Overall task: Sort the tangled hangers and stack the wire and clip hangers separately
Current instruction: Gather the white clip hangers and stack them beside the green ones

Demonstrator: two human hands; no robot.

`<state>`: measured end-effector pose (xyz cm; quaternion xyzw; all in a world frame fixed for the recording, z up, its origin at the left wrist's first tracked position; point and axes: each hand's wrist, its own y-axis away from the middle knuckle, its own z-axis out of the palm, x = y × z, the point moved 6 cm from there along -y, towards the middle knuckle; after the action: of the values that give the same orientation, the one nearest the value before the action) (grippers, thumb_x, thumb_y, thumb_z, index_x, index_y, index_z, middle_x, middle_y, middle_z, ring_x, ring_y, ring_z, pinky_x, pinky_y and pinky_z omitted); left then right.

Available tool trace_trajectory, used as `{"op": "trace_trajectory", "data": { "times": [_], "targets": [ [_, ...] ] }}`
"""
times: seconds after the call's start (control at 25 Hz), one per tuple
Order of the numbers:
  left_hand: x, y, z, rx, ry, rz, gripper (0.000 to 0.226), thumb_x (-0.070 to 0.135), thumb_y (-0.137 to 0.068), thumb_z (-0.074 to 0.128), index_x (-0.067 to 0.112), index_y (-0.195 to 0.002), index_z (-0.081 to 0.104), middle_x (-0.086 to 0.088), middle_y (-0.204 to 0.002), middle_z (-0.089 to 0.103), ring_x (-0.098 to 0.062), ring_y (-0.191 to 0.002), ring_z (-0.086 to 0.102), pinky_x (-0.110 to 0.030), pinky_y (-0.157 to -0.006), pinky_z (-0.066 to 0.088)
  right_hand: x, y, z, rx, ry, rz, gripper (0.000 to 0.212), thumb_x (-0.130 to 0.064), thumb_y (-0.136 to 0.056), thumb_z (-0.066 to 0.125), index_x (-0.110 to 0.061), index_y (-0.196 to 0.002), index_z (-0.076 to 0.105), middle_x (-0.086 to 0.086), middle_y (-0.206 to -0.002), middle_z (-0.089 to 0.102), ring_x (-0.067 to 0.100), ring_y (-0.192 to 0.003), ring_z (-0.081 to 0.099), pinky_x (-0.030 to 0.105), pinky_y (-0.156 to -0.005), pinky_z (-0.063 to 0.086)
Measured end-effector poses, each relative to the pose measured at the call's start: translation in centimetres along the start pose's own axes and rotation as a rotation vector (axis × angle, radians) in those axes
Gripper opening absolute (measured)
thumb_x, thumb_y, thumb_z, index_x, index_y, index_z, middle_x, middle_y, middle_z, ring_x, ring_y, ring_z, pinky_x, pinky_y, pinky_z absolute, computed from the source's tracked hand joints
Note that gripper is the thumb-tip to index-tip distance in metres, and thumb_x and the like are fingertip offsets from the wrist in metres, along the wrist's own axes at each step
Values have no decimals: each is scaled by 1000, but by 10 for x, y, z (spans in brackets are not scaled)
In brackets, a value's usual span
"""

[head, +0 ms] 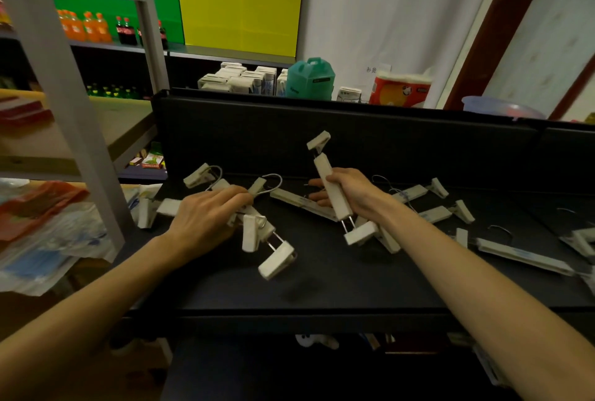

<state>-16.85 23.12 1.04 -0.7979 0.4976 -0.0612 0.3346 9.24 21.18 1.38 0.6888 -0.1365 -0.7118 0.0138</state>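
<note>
While both hands work over the black table [322, 288], the right hand [349, 191] grips a white clip hanger [331, 190] by its bar, held nearly upright, a clip at each end. Left hand [206, 217] curls around a tangled bunch of hangers [257, 230]; white clips and thin wire hooks stick out. More clip hangers [521, 256] lie scattered on the right, some cut off at the edge. Left fingertips hidden in the tangle.
</note>
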Motion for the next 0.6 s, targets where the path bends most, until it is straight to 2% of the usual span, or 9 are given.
{"op": "trace_trajectory", "data": {
  "times": [0.08, 0.16, 0.28, 0.36, 0.48, 0.6],
  "targets": [
    [-3, -3, 10, -68, -22, -84, 72, 20, -65, 92, 18, -127, 55, -8, -116, 65, -22, -78, 69, -25, -52, 47, -3, 9, -9, 27, 159, -25, 50, -14, -107, 42, -8, -154, 28, 13, -117, 68, 25, -84, 75, 34, -64, 63],
    [2, -11, 23, -171, -29, -151, 74, 32, -76, 84, 21, -140, 48, -6, -118, 62, -16, -73, 63, -23, -52, 40, -6, 18, -14, 50, 285, -74, 49, -17, -106, 46, -10, -152, 33, 11, -114, 68, 19, -75, 73, 29, -58, 60],
    [19, -27, 47, -411, -101, -204, 78, 53, -92, 60, 29, -156, 22, -1, -126, 55, -8, -73, 50, -22, -59, 39, 0, 36, -23, 39, 425, -65, 55, -17, -99, 60, -13, -149, 38, 10, -116, 67, 16, -74, 73, 27, -59, 59],
    [28, -42, 53, -483, -134, -195, 81, 58, -93, 55, 30, -158, 16, 0, -127, 57, -8, -73, 50, -23, -60, 41, 9, 47, -31, 9, 554, -58, 59, -13, -94, 66, -17, -147, 39, 10, -116, 66, 16, -74, 72, 28, -61, 59],
    [37, -66, 57, -537, -127, -137, 77, 61, -90, 58, 30, -154, 28, 4, -120, 63, -9, -74, 54, -24, -61, 40, 13, 58, -46, 57, 816, -112, 64, -15, -91, 70, -23, -147, 39, 8, -120, 65, 17, -85, 71, 37, -73, 62],
    [47, -84, 59, -606, -140, -58, 60, 60, -88, 60, 29, -138, 49, 6, -99, 64, -9, -72, 53, -26, -64, 40, 15, 66, -57, 136, 1207, -113, 71, -36, -84, 76, -24, -146, 42, 1, -126, 61, 19, -109, 62, 42, -91, 55]
  ]
}}
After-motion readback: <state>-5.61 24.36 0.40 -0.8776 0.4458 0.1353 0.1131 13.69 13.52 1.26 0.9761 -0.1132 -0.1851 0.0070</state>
